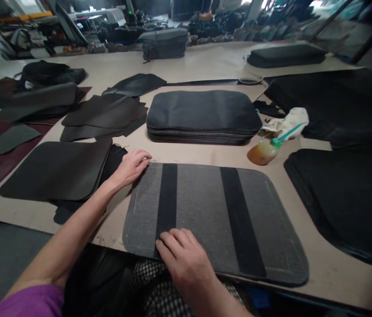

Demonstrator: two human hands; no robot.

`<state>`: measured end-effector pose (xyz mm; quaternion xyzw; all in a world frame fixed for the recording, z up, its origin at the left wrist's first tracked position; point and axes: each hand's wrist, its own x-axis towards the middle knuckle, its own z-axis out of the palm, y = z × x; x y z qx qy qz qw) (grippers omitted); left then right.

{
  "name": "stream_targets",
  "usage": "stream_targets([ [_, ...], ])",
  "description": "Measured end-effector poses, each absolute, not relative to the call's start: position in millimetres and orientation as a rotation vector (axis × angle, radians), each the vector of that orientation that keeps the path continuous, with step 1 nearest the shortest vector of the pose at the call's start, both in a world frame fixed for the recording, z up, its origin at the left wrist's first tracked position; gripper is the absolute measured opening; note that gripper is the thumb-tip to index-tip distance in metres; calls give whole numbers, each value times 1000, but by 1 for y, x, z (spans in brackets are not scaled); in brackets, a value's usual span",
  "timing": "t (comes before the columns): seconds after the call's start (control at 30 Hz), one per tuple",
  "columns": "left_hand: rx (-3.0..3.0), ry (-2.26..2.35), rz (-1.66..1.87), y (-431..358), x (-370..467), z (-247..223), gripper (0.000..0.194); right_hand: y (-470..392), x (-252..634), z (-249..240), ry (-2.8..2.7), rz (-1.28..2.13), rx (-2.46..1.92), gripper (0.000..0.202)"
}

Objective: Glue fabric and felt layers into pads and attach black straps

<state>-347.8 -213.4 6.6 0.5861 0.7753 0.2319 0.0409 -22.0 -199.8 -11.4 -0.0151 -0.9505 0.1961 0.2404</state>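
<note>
A dark grey fabric panel (202, 207) with rounded corners lies on the table in front of me. Two black strips run across it, a left strip (168, 193) and a right strip (238, 220). At the panel's far left corner, my left hand (133, 166) rests with loosely bent fingers touching the edge. My right hand (187, 259) lies over the near edge, its fingertips on the lower end of the left strip; its thumb is hidden. Neither hand visibly lifts anything.
Beyond the panel stands a neat stack of black panels (202, 112). A bottle of amber liquid (261, 152) with a green nozzle sits right of it, beside a white cloth (291, 121). Dark sheets (57, 169) lie left; more black panels (347, 198) lie right.
</note>
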Motion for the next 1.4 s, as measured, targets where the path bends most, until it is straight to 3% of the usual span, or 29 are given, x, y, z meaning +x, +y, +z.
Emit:
stream_targets([
  [0.1, 1824, 2370, 664, -211, -344, 9, 24, -200, -22, -13, -2559, 546, -70, 44],
  [0.23, 1992, 2324, 608, -207, -324, 14, 25, -199, -20, -11, -2572, 572, -54, 45],
  [0.47, 2339, 2102, 368, -198, -281, 11, 32, -201, -21, -15, -2708, 556, -58, 17],
  [0.7, 2441, 2079, 471, -195, -297, -27, 49, -178, 4, 12, -2777, 396, -11, 17],
  [0.83, 2410, 2112, 576, -191, -306, -31, 46, -133, 54, 31, -2651, 381, -378, 24],
  [0.93, 2392, 2138, 613, -191, -305, -21, 36, -74, 112, 35, -2488, 315, -829, 25],
  [1.07, 2322, 2189, 748, -190, -292, -2, 39, 15, 190, 34, -2412, 164, -1488, 38],
  [1.2, 2350, 2128, 815, -187, -261, 19, 34, 68, 230, 32, -2492, 236, -1514, 46],
  [1.4, 2479, 2015, 743, -176, -210, 41, 22, 82, 232, 30, -2552, 278, -1467, 19],
])
